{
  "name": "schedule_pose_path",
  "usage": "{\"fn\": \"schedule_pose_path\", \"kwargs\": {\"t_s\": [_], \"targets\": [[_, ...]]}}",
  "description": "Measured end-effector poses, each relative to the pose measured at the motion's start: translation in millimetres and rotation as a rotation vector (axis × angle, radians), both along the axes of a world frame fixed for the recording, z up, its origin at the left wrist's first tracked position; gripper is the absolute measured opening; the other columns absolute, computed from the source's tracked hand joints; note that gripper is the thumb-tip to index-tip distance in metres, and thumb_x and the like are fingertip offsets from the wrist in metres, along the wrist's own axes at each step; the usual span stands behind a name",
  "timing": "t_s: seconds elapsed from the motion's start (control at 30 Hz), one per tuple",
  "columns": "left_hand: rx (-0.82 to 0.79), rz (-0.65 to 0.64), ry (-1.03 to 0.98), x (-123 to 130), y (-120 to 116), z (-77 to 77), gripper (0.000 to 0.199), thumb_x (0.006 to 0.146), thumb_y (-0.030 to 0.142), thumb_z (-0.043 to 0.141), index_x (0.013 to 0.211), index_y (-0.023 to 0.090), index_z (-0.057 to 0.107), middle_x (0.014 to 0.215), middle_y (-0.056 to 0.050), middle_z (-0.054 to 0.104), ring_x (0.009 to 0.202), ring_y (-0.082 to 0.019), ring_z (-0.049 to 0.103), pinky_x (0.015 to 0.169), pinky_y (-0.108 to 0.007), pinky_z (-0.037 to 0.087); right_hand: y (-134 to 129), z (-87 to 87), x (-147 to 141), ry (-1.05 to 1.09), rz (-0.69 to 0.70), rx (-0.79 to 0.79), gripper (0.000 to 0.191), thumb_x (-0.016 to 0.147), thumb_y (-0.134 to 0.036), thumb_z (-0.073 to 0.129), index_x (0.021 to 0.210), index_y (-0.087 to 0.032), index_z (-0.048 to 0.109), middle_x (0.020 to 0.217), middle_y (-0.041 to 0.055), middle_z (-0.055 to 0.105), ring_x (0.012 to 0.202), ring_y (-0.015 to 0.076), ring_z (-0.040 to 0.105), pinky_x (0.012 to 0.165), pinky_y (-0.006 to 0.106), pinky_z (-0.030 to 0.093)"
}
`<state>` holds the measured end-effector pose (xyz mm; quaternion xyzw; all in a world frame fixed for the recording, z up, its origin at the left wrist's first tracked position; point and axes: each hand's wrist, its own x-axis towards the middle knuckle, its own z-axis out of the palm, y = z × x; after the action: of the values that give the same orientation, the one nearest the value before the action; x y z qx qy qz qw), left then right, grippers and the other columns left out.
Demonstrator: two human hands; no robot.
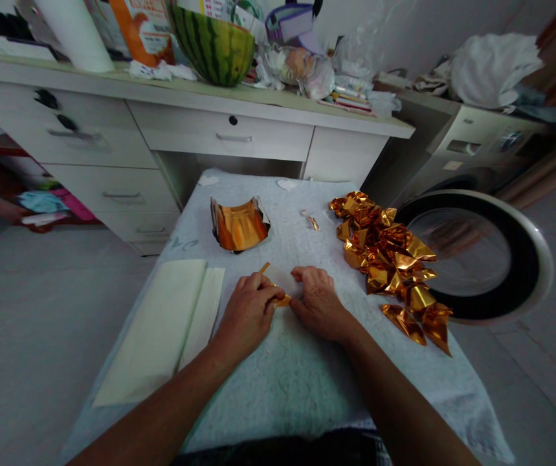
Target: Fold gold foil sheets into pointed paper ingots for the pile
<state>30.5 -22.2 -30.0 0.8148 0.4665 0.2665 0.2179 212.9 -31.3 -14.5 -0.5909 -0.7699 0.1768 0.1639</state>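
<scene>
Striped watermelon (214, 46) on the cluttered counter (278, 97), washing machine door (542, 259) ajar.

No legible lettering (orange packet (134, 40) blurry).

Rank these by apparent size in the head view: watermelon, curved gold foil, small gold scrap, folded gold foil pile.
1. Folded gold foil pile
2. Watermelon
3. Curved gold foil
4. Small gold scrap

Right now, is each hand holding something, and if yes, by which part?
The left hand seems to pinch the gold-coloured foil by its near edge; the right hand is close beside it, but whether it grips cannot be told.
</scene>
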Motion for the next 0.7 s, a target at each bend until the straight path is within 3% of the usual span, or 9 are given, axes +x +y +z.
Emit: {"fn": "schedule_pose_path", "kwargs": {"t_s": [0.37,0.7], "targets": [[-0.001,-0.031,-0.004,-3.2,0.4,1.2,0.034,0.081,0.001,0.052,0.098,0.023,0.072,0.096,-0.005,0.058,0.096,-0.022,0.053,0.086,-0.040,0.047,-0.2,1.2,3.4,0.044,0.007,-0.029,0.056,0.070,-0.008,0.046,0.126,-0.013,0.045,0.121,0.0129,0.054,0.109,0.0267,0.044,0.097,0.044,0.036],[0.001,-0.041,-0.011,-3.8,-5.3,6.0,0.040,0.075,-0.003,0.052,0.101,0.021,0.070,0.099,-0.006,0.059,0.099,-0.024,0.052,0.091,-0.042,0.046,0.7,-2.2,0.2,0.057,-0.022,0.042,0.047,0.081,-0.030,0.055,0.123,-0.011,0.047,0.116,0.0133,0.055,0.106,0.0281,0.046,0.094,0.045,0.038]]}}
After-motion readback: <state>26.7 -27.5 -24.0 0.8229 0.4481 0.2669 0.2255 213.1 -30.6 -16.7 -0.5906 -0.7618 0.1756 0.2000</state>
